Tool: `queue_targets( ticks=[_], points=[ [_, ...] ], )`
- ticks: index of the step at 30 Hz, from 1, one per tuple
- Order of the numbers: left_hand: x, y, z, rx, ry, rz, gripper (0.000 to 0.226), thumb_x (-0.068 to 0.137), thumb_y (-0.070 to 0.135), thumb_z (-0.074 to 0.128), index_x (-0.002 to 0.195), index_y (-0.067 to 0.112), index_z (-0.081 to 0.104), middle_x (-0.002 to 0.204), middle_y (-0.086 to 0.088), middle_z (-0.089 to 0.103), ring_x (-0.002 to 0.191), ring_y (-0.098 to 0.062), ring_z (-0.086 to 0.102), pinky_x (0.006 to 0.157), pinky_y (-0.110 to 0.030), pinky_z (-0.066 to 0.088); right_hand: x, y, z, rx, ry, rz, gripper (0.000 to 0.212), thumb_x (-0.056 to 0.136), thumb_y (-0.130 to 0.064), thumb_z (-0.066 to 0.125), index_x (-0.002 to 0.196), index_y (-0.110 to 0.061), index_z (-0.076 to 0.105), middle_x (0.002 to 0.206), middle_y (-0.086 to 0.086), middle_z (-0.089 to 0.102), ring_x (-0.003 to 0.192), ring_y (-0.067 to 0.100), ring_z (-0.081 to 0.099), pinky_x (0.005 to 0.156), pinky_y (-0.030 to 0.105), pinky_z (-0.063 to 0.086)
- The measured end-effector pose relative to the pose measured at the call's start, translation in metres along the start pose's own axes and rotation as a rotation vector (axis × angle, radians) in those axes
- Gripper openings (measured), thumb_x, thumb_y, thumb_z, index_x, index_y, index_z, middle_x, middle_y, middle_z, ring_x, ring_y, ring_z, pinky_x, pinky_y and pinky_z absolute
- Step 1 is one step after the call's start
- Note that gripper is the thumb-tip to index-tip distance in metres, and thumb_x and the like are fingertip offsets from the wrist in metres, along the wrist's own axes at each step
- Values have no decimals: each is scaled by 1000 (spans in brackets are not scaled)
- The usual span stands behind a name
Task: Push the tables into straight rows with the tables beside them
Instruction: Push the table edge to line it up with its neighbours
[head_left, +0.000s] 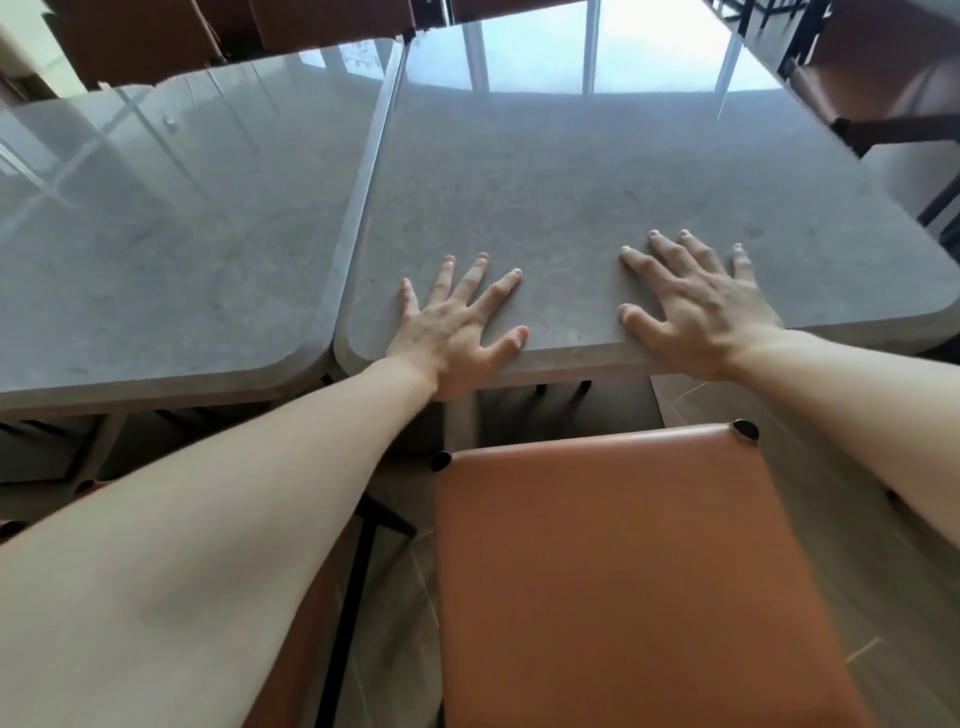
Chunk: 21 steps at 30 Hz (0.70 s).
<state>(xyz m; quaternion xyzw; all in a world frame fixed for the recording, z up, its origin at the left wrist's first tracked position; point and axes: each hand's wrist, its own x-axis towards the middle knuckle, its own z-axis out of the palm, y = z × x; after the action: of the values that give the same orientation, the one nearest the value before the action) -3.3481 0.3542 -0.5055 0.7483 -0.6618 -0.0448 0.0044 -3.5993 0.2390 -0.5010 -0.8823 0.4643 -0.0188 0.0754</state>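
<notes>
1. Both hands lie flat on the right desk (597, 171), near its front edge. Left hand (457, 322) has fingers spread and straight, palm down, heel at the edge. Right hand (696, 306) likewise, fingers splayed, thumb near the edge. Neither grips anything; both press on the top.
2. Right desk sits just beside the left desk (171, 234), with a narrow seam between them running away from the viewer. Near edges do not line up: the left desk's front edge sits lower in view, closer to the person, than the right desk's. Wide-angle distortion makes the true offset hard to judge.
3. Orange chair seat (623, 571) stands directly below, between the person and the right desk, tucked partly under it. More chairs (883, 67) at the far side.
4. Judgement: step in hand is sliding the right desk so its front edge runs level with the neighbour's.
5. To do it well: keep palm pressure even on both sides so the top travels without twisting; watch the seam and keep it parallel; move in short nudges, checking the rounded front corners against each other.
6. Risk: flat palms may slip on the glossy top; hooking fingers over the edge would give firmer control when pulling.
</notes>
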Motion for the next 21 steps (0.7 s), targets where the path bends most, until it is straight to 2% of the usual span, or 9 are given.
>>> queue_targets(
  ticks=[4, 17, 19, 21],
  points=[
    [2, -2, 2, 10, 12, 9, 67, 98, 67, 27, 159, 46, 5, 171, 4, -3, 157, -30, -7, 117, -71, -1, 4, 1, 3, -9, 3, -13, 93, 74, -75, 9, 159, -38, 16, 171, -3, 9, 158, 20, 3, 123, 61, 2],
    [1, 0, 3, -24, 7, 16, 67, 98, 66, 30, 159, 45, 10, 171, 3, 0, 157, -30, -7, 117, -71, -4, 2, 3, 3, -36, -24, 22, 93, 74, -77, 5, 160, -42, 9, 171, -6, 5, 158, 16, -1, 125, 56, 1],
    [0, 0, 3, -43, 31, 7, 64, 100, 63, 30, 159, 44, 15, 171, 3, 4, 157, -28, -4, 118, -68, -4, 2, 3, 2, -34, -10, 36, 93, 74, -77, 6, 160, -43, 10, 171, -7, 5, 158, 16, 0, 125, 55, 1],
    [-4, 0, 5, -88, 104, -12, 58, 103, 58, 27, 158, 39, 24, 170, 3, 13, 158, -25, 3, 122, -61, -3, 3, 1, 1, -38, -23, 35, 92, 74, -77, 6, 160, -44, 10, 171, -7, 5, 158, 16, -1, 125, 55, 0]
  ],
)
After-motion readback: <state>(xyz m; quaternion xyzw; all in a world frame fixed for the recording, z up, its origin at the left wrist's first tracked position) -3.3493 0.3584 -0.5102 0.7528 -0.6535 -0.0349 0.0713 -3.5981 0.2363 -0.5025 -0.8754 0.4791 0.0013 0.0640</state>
